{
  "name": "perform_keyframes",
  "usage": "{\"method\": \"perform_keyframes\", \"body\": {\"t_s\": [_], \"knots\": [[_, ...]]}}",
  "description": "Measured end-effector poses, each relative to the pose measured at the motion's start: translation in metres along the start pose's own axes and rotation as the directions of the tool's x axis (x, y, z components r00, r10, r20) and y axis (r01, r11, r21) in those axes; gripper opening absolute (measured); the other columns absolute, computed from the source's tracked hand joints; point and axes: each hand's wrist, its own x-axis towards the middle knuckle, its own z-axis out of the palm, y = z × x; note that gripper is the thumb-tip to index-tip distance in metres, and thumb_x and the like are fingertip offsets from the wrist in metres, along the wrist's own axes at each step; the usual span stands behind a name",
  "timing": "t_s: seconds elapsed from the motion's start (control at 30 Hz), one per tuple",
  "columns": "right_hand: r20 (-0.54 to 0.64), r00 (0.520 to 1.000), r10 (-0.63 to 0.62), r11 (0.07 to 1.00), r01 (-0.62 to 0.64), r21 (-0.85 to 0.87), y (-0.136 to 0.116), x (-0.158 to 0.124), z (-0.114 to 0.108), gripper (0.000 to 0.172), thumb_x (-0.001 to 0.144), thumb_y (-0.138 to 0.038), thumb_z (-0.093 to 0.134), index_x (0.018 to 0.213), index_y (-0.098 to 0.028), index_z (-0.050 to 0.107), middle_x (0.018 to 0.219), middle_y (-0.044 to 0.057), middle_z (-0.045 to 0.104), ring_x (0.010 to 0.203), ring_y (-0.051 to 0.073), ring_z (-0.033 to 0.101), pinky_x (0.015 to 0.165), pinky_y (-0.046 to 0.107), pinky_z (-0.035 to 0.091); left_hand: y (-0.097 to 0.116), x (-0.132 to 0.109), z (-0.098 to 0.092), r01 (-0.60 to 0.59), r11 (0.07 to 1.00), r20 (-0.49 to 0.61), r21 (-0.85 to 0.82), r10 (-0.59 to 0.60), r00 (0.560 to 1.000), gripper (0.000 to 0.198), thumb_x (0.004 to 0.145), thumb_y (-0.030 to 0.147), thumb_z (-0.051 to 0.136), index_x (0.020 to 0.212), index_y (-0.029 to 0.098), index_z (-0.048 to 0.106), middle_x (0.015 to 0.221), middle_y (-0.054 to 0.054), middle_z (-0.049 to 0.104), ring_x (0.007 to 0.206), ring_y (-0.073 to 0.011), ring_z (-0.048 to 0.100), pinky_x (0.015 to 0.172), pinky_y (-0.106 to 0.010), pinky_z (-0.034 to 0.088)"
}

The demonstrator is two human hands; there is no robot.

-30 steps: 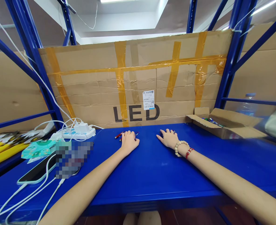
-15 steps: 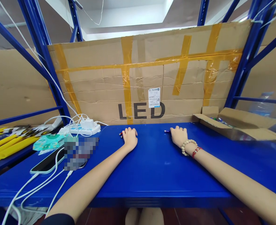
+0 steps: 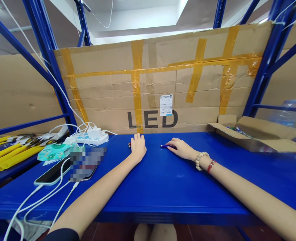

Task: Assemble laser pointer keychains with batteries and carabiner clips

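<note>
My right hand [image 3: 182,148], with a beaded bracelet and a red one at its wrist, pinches a slim purple pen [image 3: 165,146] close to the blue tabletop. The pen points left, toward my other hand. My left hand [image 3: 138,148] rests palm down near the back of the table, its fingers close together and curving downward. A small red and dark end [image 3: 129,145] pokes out past its outer side; the rest of that thing lies hidden beneath the hand.
An open cardboard box [image 3: 248,135] with small items stands at right. On the left lie a phone [image 3: 54,172], white cables, a power strip [image 3: 99,138], a teal packet [image 3: 54,151] and yellow items [image 3: 9,155]. A cardboard wall [image 3: 107,93] marked LED closes the back.
My right hand has turned and come left with the pen, whose body now shows more. My left hand has stayed near its place, its fingers a little straighter.
</note>
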Motion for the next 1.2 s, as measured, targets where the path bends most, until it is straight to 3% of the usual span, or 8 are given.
{"method": "perform_keyframes", "body": {"t_s": [0.17, 0.3, 0.6, 0.77, 0.83, 1.0, 1.07, 1.2], "knots": [[-0.001, 1.000, -0.025, 0.996, 0.025, 0.082, 0.000, 0.001, 0.003, 0.030, 0.088, -0.028, 0.042, 0.110, -0.019, 0.060, 0.098, 0.010, 0.058, 0.092, 0.021, 0.053, 0.079, 0.033, 0.043, -0.001, 0.003, 0.005, 0.074, 0.993, 0.004, 0.091, -0.075, 0.997, 0.026, 0.084, 0.019, 0.045, 0.106, 0.007, 0.053, 0.110, -0.019, 0.053, 0.109, -0.0317, 0.046, 0.086, -0.043, 0.039], [-0.004, 1.000, -0.028, 0.993, 0.029, 0.115, 0.003, 0.001, 0.004, 0.031, 0.087, -0.028, 0.042, 0.110, -0.019, 0.060, 0.097, 0.011, 0.058, 0.091, 0.022, 0.053, 0.079, 0.035, 0.044, -0.003, 0.005, 0.009, 0.072, 0.988, 0.025, 0.137, -0.077, 0.997, 0.029, 0.087, 0.030, 0.050, 0.109, 0.011, 0.053, 0.110, -0.011, 0.056, 0.099, -0.0230, 0.055, 0.083, -0.042, 0.046], [-0.021, 0.999, -0.037, 0.991, 0.040, 0.132, 0.006, 0.003, 0.009, 0.030, 0.087, -0.027, 0.042, 0.109, -0.018, 0.060, 0.096, 0.010, 0.058, 0.090, 0.021, 0.054, 0.080, 0.035, 0.045, -0.006, 0.007, 0.011, -0.249, 0.966, 0.060, 0.072, 0.245, 0.968, 0.028, 0.087, 0.029, 0.051, 0.111, 0.015, 0.053, 0.111, -0.008, 0.056, 0.094, -0.0185, 0.058, 0.079, -0.039, 0.050], [-0.050, 0.995, -0.084, 0.989, 0.090, 0.121, 0.003, 0.003, 0.008, 0.027, 0.088, -0.027, 0.043, 0.107, -0.018, 0.060, 0.096, 0.009, 0.060, 0.090, 0.020, 0.056, 0.080, 0.033, 0.044, -0.004, 0.005, 0.005, -0.348, 0.936, -0.032, 0.054, 0.350, 0.936, 0.021, 0.092, 0.022, 0.038, 0.102, 0.014, 0.054, 0.102, -0.009, 0.056, 0.093, -0.0202, 0.054, 0.079, -0.036, 0.044], [-0.069, 0.991, -0.113, 0.986, 0.120, 0.114, -0.001, 0.003, 0.007, 0.025, 0.089, -0.028, 0.043, 0.104, -0.018, 0.061, 0.096, 0.009, 0.061, 0.089, 0.019, 0.057, 0.080, 0.032, 0.044, 0.001, 0.003, 0.001, -0.414, 0.908, -0.072, 0.063, 0.418, 0.906, 0.025, 0.093, 0.023, 0.031, 0.104, 0.014, 0.052, 0.104, -0.011, 0.055, 0.095, -0.0223, 0.051, 0.081, -0.037, 0.040], [-0.142, 0.977, -0.160, 0.981, 0.174, 0.090, -0.016, 0.003, 0.007, 0.024, 0.092, -0.029, 0.038, 0.097, -0.017, 0.059, 0.098, 0.009, 0.061, 0.089, 0.020, 0.057, 0.080, 0.035, 0.042, 0.010, 0.001, -0.002, -0.634, 0.769, -0.058, 0.086, 0.639, 0.767, 0.028, 0.092, 0.032, 0.031, 0.101, 0.018, 0.053, 0.102, -0.008, 0.056, 0.093, -0.0215, 0.050, 0.084, -0.035, 0.035], [-0.179, 0.970, -0.165, 0.980, 0.182, 0.082, -0.019, 0.004, 0.007, 0.023, 0.092, -0.029, 0.037, 0.098, -0.017, 0.056, 0.099, 0.009, 0.061, 0.091, 0.021, 0.055, 0.081, 0.037, 0.040, 0.010, 0.002, 0.001, -0.649, 0.755, -0.062, 0.091, 0.655, 0.753, 0.029, 0.093, 0.032, 0.029, 0.099, 0.016, 0.054, 0.100, -0.008, 0.057, 0.091, -0.0221, 0.050, 0.082, -0.035, 0.035], [-0.238, 0.959, -0.154, 0.981, 0.178, 0.081, -0.017, 0.005, 0.006, 0.019, 0.092, -0.027, 0.038, 0.100, -0.018, 0.054, 0.100, 0.007, 0.063, 0.090, 0.020, 0.054, 0.079, 0.036, 0.039, 0.005, 0.006, 0.006, -0.620, 0.781, -0.085, 0.075, 0.625, 0.776, 0.033, 0.094, 0.031, 0.025, 0.094, 0.014, 0.054, 0.096, -0.009, 0.057, 0.088, -0.0219, 0.051, 0.078, -0.035, 0.036]]}}
